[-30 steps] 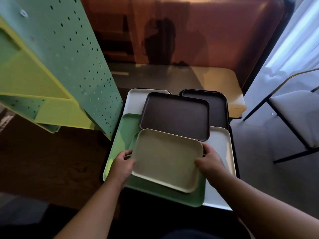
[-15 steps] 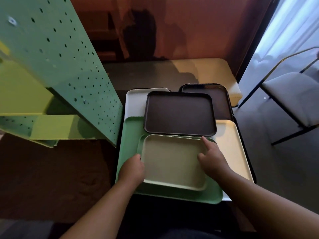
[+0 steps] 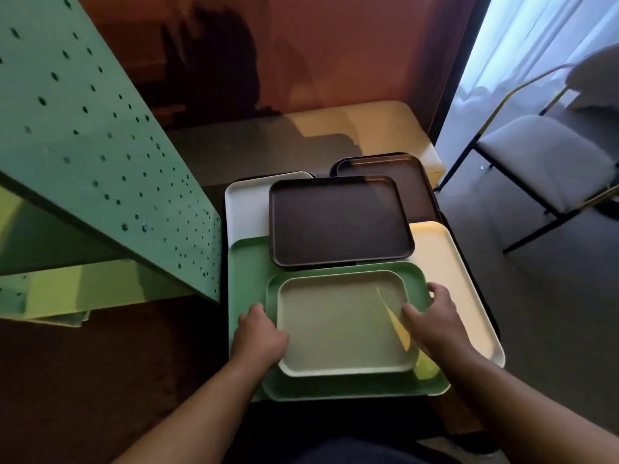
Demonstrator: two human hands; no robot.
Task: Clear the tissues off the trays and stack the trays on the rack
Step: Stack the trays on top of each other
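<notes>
Beige tray (image 3: 338,326) on green tray (image 3: 351,386), brown tray (image 3: 338,219) behind, rack (image 3: 100,155) left

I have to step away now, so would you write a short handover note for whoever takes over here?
Left hand grips the left edge of the beige tray; right hand holds its right edge.
The beige tray sits nested in a green tray, on top of the tray pile, with a dark brown tray behind it.
Done: no tissues visible on any tray.
Left: no tray is seen on the green rack yet; all need stacking there.
</notes>
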